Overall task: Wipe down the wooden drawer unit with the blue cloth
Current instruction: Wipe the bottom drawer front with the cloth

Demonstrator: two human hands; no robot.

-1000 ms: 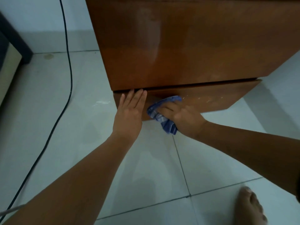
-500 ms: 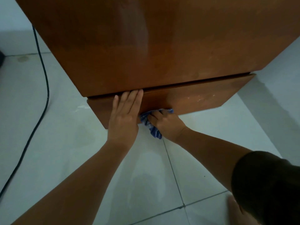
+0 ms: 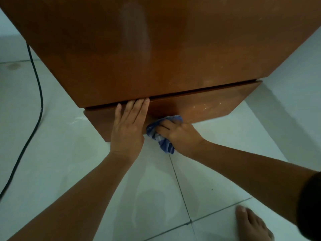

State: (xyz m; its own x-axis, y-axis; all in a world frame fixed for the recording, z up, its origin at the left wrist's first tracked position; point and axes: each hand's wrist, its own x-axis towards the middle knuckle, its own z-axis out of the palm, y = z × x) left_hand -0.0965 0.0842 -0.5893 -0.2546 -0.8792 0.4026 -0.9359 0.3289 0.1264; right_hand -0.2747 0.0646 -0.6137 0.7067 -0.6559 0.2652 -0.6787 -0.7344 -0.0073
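Note:
The wooden drawer unit (image 3: 156,54) fills the upper part of the head view, brown and glossy, standing on the tiled floor. Its bottom drawer front (image 3: 208,106) juts out slightly and carries pale specks on the right. My left hand (image 3: 128,126) lies flat with straight fingers against the left part of that drawer front, fingertips at the gap above it. My right hand (image 3: 178,134) grips the bunched blue cloth (image 3: 162,139) and holds it against the drawer's lower edge, just right of my left hand.
A black cable (image 3: 37,94) runs down the pale tiled floor (image 3: 60,162) at the left. My bare foot (image 3: 251,225) rests on the tiles at the lower right. A white wall (image 3: 10,37) stands behind the unit at the left.
My right hand and the cloth have gone from higher on the drawer front down to its lower edge, close to my left hand. My left hand stays pressed there. My view has moved closer.

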